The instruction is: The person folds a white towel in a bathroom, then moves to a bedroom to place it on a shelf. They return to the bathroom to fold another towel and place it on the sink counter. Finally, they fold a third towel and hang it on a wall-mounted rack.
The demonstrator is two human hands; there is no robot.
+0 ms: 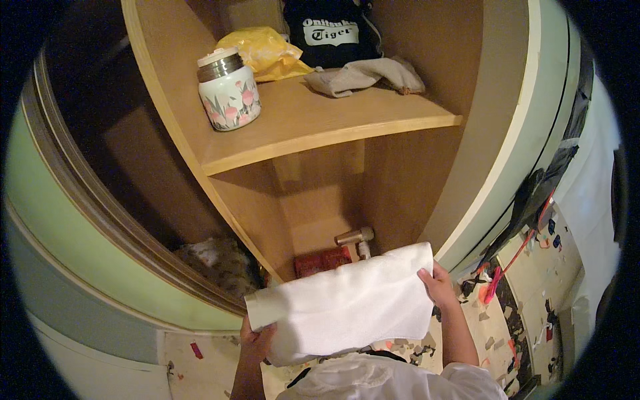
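A folded white cloth (350, 310) is stretched between both hands in front of an open wooden cabinet. My left hand (257, 337) grips its left end, and my right hand (439, 285) pinches its right edge with the thumb on top. Beyond the cloth, in the lower compartment, lie a red box (322, 262) and a hair dryer (354, 237), both partly hidden by it. On the shelf above stands a white food flask with pink flowers (230, 97); a yellow plastic bag (262, 52), a black drawstring bag (332, 35) and a beige cloth pouch (365, 75) are also there.
The cabinet shelf's front edge (330, 142) runs above the cloth. A sliding door's frame (125, 235) borders the left, with a patterned bundle (217, 265) in the dark compartment behind it. Scraps litter the floor (490, 327) at right, near a red cord and black plastic.
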